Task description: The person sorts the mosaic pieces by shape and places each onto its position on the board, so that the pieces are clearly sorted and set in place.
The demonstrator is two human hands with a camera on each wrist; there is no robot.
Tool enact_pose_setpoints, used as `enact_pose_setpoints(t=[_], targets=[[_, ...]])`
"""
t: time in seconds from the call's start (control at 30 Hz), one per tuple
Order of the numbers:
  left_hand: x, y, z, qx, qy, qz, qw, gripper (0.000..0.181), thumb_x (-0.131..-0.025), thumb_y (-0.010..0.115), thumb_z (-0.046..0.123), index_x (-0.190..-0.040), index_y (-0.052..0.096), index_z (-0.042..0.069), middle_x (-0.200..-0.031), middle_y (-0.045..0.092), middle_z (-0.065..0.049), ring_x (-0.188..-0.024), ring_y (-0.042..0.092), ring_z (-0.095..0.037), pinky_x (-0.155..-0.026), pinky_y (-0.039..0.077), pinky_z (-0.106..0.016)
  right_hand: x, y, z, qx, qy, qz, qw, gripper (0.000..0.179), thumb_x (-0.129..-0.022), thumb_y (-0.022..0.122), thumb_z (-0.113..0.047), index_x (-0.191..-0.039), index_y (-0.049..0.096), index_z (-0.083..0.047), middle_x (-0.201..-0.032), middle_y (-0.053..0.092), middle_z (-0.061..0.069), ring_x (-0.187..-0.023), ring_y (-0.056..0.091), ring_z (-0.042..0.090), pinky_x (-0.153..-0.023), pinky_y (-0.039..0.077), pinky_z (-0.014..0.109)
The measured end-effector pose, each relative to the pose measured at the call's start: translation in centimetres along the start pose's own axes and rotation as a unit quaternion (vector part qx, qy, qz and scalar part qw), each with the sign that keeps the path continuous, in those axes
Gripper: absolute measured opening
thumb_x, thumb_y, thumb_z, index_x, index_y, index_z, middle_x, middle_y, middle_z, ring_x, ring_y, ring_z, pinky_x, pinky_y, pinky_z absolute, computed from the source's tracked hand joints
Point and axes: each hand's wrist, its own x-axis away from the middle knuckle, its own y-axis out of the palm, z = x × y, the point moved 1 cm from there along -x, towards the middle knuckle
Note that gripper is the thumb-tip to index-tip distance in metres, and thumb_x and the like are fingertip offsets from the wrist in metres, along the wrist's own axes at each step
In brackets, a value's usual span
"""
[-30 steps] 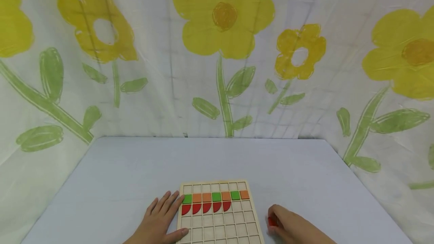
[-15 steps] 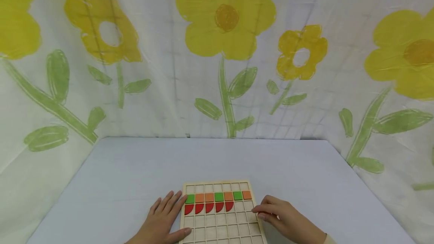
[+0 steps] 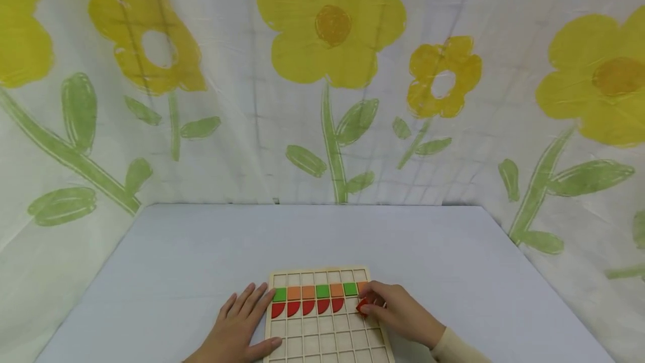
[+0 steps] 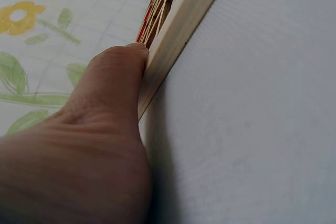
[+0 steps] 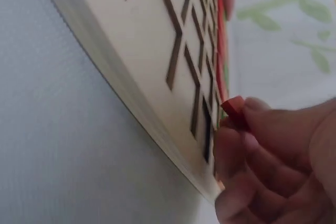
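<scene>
A light wooden grid board (image 3: 326, 326) lies flat near the front of the table. Green and orange square tiles (image 3: 322, 291) fill its second row, and several red quarter-circle tiles (image 3: 308, 309) stand side by side from the left in the row below. My left hand (image 3: 233, 324) rests at the board's left side with straight fingers, the thumb (image 4: 118, 72) against its edge in the left wrist view. With my right hand (image 3: 398, 310) I pinch a red tile (image 3: 361, 307) between thumb and fingers over the right part of the red row. The right wrist view shows this tile (image 5: 235, 109) tilted.
The board stands on a pale grey-white table (image 3: 201, 251). Behind it hangs a white curtain (image 3: 232, 144) printed with yellow flowers and green leaves. Bare cells make up the board's top row and its lower rows.
My right hand has come from the table right of the board, leftward onto its right side, carrying the red tile. The left hand stays at the left edge.
</scene>
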Motion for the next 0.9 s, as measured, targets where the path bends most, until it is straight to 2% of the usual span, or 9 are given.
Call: enact_pose_setpoints(t=[0.13, 0.23, 0.53, 0.9], targets=[[0.0, -0.1, 0.0, -0.001, 0.003, 0.003, 1.0000, 0.089, -0.079, 0.055, 0.071, -0.146, 0.040, 0.013, -0.151, 0.038, -0.010, -0.140, 0.030, -0.035, -0.108, 0.020, -0.063, -1.0, 0.6, 0.2, -0.010, 0.059, 0.025, 0.9979, 0.012, -0.091, 0.066, -0.026, -0.098, 0.064, -0.017, -0.086, 0.067, -0.010, -0.075, 0.062, 0.002, -0.066, 0.051, 0.021], [0.0, -0.2, 0.1, 0.002, 0.000, -0.002, 1.0000, 0.089, -0.080, 0.055, 0.071, -0.146, 0.039, 0.013, -0.152, 0.037, -0.009, -0.140, 0.028, -0.035, -0.108, 0.019, -0.063, -1.5, 0.9, 0.3, -0.016, 0.081, 0.040, 0.9958, 0.013, -0.089, 0.068, -0.029, -0.094, 0.064, -0.018, -0.083, 0.066, -0.010, -0.073, 0.061, 0.002, -0.066, 0.050, 0.021], [0.2, -0.5, 0.5, 0.011, -0.007, -0.016, 0.9998, 0.090, -0.080, 0.053, 0.072, -0.148, 0.036, 0.015, -0.154, 0.033, -0.008, -0.142, 0.025, -0.035, -0.110, 0.016, -0.064, -1.8, 1.2, 0.2, -0.015, 0.076, 0.045, 0.9960, 0.016, -0.088, 0.070, -0.026, -0.092, 0.062, -0.013, -0.083, 0.059, -0.004, -0.069, 0.052, 0.005, -0.060, 0.047, 0.022], [0.2, -0.5, 0.1, 0.013, -0.001, 0.009, 0.9999, 0.089, -0.080, 0.054, 0.072, -0.146, 0.039, 0.015, -0.152, 0.036, -0.008, -0.140, 0.028, -0.035, -0.108, 0.019, -0.062, -2.3, 1.3, -0.2, 0.025, 0.058, 0.038, 0.9973, 0.011, -0.090, 0.068, -0.029, -0.086, 0.063, -0.020, -0.082, 0.057, -0.008, -0.069, 0.051, 0.003, -0.060, 0.046, 0.022]])
